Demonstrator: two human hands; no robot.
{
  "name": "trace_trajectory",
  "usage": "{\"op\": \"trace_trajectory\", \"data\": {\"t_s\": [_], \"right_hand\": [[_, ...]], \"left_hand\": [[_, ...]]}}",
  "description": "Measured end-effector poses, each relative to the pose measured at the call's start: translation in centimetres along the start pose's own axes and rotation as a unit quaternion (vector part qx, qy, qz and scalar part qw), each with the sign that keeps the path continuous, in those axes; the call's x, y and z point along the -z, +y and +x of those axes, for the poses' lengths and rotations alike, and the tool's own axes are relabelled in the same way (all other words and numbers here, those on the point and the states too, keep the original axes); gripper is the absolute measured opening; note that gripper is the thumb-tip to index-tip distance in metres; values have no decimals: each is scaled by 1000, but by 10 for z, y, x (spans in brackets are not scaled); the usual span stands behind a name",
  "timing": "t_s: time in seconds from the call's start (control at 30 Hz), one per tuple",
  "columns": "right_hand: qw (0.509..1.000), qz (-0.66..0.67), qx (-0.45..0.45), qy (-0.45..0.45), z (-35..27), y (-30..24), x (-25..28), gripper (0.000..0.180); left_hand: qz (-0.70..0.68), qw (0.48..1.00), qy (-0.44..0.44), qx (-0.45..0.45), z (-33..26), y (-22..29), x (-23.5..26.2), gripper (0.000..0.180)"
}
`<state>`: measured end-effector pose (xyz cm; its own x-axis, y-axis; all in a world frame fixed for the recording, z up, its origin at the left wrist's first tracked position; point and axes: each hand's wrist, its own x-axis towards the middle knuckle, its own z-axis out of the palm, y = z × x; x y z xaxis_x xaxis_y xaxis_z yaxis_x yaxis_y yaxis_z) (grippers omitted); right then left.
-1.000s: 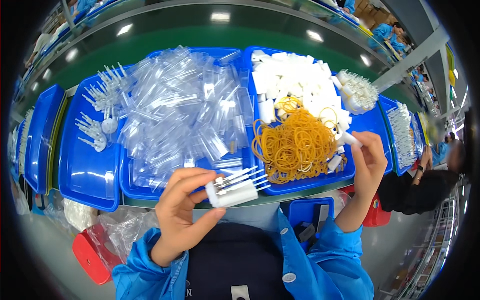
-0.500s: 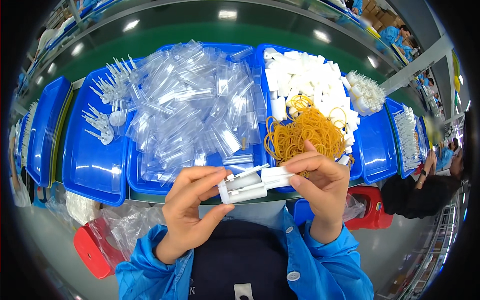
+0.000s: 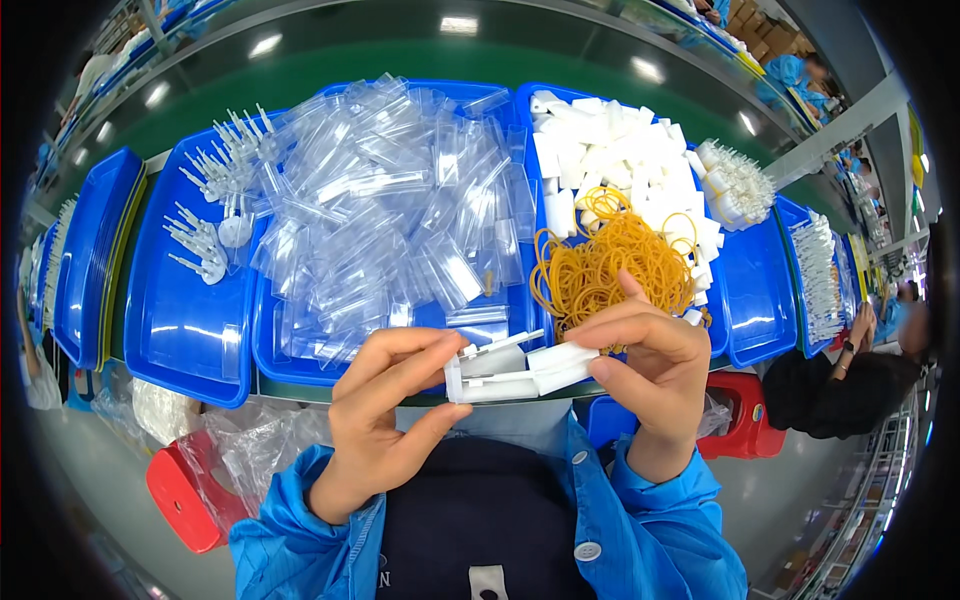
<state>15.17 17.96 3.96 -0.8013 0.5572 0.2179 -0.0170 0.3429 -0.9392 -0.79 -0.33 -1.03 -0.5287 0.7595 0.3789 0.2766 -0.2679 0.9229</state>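
- White pronged assembly, held up between both hands in front of the torso, near the front edge of the blue trays
- At its left end, a flat, pale, slightly translucent base, seen almost edge-on
- From that base, thin whitish prongs with a greyish, metal-like glint near the root, sloping up to the right
- Along the lower side, a smooth, matt white block with rounded edges
- Against its right end, a second white block, slightly angled; impossible to tell how far over the prongs
- Left hand: thumb and fingers pinching the base from below and above
- Right hand: thumb and fingertips closed on the second block
- Just beyond, a tangle of amber rubber bands, with heaped white blocks behind
- Farther left, a heap of clear plastic pieces
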Motion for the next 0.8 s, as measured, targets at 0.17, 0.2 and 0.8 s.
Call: {"op": "trace_trajectory", "data": {"t_s": [0.17,0.2,0.8], "right_hand": [[997,61,-40,-4,1,8,2,16],[999,32,-27,-5,1,7,0,17],[979,-105,170,-27,-7,3,-28,20]], "left_hand": [[2,1000,-15,19,1,3,-1,50],[5,1000,-16,19,1,4,-1,50],[27,999,-41,0,4,9,-10,49]]}}
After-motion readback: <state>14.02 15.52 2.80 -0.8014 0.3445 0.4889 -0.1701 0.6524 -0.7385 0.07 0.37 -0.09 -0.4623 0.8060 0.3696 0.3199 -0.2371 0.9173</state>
